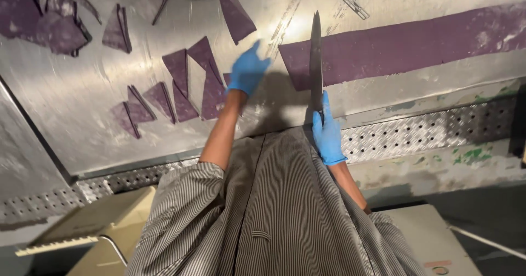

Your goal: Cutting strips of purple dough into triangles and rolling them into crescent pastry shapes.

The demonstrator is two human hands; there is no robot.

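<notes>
Dark steel: a long knife (316,57) stands with its blade pointing to 12 o'clock, its handle enclosed by the grip of the right hand (327,135), blue-gloved, at the near edge of the metal worktop (82,106). The blade lies across the cut end of a long purple strip (405,46), which runs off to 3 o'clock. The left hand (247,70), also blue-gloved and blurred, is at 9 o'clock of the blade; I cannot tell whether it holds anything. Beside it, further to 9 o'clock, lie cut purple triangles (181,84). A striped coat (274,210) fills the view at 6 o'clock.
</notes>
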